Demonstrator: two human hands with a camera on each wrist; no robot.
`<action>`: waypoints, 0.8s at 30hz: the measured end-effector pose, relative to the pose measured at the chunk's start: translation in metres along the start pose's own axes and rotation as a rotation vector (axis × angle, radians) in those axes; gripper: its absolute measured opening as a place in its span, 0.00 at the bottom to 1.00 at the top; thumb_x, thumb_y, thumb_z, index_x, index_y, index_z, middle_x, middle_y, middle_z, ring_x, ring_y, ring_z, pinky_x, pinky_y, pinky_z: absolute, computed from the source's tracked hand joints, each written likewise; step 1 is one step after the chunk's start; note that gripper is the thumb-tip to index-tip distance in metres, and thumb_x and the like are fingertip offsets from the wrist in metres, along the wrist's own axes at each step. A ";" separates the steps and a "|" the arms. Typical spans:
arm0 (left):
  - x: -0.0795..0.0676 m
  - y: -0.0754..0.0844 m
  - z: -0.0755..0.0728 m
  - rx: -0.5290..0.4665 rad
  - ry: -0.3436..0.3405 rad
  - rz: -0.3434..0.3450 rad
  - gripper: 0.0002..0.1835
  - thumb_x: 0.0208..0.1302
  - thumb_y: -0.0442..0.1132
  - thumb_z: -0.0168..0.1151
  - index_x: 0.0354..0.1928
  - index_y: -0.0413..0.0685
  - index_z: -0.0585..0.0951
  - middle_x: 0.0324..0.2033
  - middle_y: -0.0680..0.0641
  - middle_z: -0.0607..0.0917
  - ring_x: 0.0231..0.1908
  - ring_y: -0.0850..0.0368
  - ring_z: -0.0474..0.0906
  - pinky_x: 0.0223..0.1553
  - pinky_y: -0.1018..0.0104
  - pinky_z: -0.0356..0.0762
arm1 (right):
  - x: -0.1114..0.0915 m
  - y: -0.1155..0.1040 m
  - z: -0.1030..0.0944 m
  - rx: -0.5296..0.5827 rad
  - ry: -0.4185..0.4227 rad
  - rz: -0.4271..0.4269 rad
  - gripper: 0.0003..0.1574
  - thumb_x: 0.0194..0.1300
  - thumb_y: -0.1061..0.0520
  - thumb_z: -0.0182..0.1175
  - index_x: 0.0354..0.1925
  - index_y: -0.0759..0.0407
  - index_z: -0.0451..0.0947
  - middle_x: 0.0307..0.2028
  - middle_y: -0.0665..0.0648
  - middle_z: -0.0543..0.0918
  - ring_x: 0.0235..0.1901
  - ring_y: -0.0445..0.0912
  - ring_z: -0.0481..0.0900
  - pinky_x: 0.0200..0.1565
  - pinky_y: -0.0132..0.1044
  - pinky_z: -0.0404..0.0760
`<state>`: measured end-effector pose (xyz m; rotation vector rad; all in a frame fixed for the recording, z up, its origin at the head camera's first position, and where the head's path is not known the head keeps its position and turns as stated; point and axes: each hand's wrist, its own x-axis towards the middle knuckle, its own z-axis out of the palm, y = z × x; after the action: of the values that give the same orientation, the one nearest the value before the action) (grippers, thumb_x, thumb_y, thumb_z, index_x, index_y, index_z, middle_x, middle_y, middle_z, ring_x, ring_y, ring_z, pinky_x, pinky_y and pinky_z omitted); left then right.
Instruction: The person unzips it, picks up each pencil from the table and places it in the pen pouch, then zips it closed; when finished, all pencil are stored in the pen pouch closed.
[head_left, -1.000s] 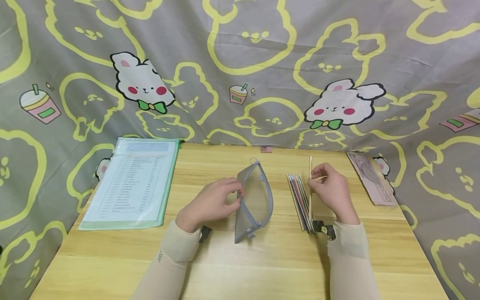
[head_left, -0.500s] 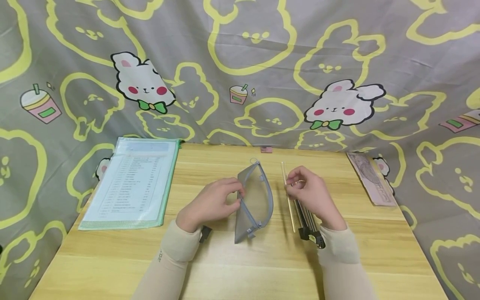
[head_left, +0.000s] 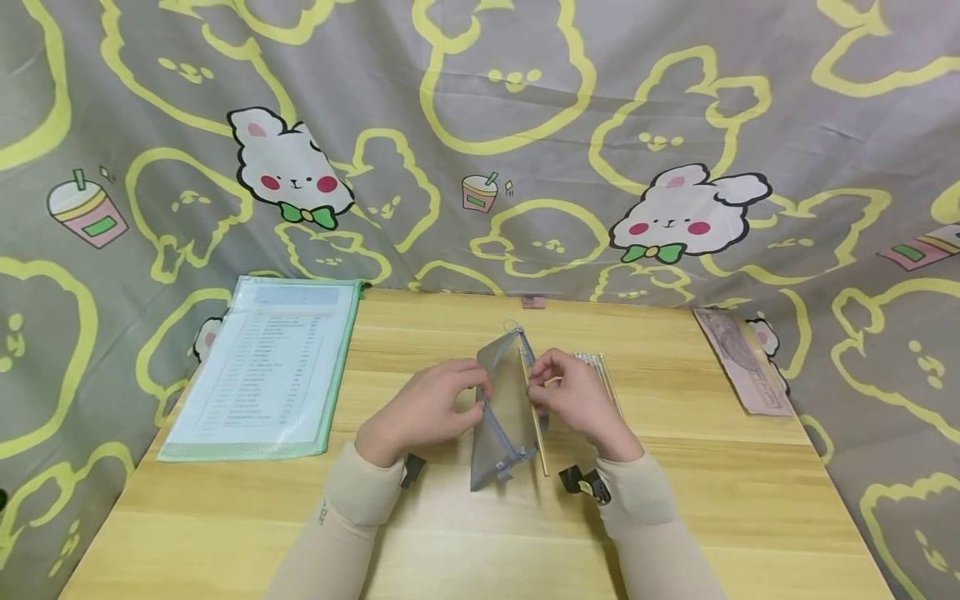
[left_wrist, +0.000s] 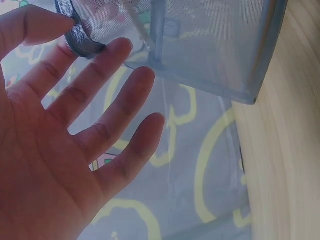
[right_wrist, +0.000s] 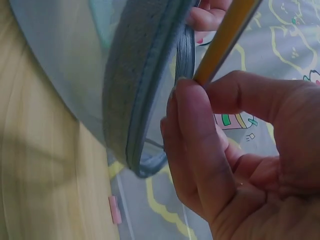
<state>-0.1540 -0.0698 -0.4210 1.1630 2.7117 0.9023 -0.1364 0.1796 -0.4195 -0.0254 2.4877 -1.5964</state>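
With twelve o'clock straight ahead, the grey mesh zip pouch (head_left: 487,454) sits between the hands, its mouth gaping upward. At its nine o'clock, the left hand (head_left: 427,410) pinches the zippered rim between thumb and forefinger, the other fingers spread away. At three o'clock, the right hand (head_left: 576,398) pinches the slim yellow wooden pencil (head_left: 540,446) in a nearly closed grip of thumb and fingertips. The pencil slants from eleven towards five o'clock over the mouth; whether any of it is inside, I cannot tell.

Its near end overhangs the pouch at about five o'clock, so it probably goes in best tilted, one end dipped first. The left pinch should hold firm, since soft mesh could fold inwards. The bundle of white-tipped pencils (head_left: 603,367) lies beyond the right hand, towards three o'clock.
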 end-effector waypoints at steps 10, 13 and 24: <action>0.001 0.002 0.001 -0.005 -0.009 0.008 0.06 0.67 0.40 0.65 0.45 0.55 0.84 0.44 0.56 0.86 0.42 0.57 0.80 0.47 0.59 0.80 | 0.012 -0.004 0.014 -0.067 0.067 0.009 0.07 0.62 0.66 0.65 0.40 0.61 0.79 0.37 0.59 0.85 0.26 0.45 0.87 0.35 0.45 0.90; 0.001 0.002 0.002 -0.014 -0.015 0.013 0.06 0.67 0.39 0.65 0.45 0.55 0.84 0.44 0.55 0.86 0.43 0.54 0.82 0.48 0.58 0.81 | 0.014 -0.004 0.018 -0.074 0.075 0.014 0.07 0.62 0.66 0.65 0.40 0.62 0.79 0.38 0.59 0.86 0.26 0.45 0.88 0.35 0.46 0.90; 0.001 0.002 0.003 -0.022 -0.019 0.007 0.05 0.67 0.40 0.64 0.44 0.57 0.83 0.44 0.52 0.87 0.44 0.51 0.83 0.47 0.57 0.80 | 0.014 -0.006 0.028 -0.235 0.152 -0.022 0.06 0.61 0.64 0.67 0.37 0.58 0.79 0.36 0.57 0.89 0.23 0.42 0.87 0.25 0.35 0.82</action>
<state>-0.1532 -0.0667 -0.4220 1.1716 2.6772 0.9151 -0.1464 0.1497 -0.4275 0.0385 2.7886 -1.3505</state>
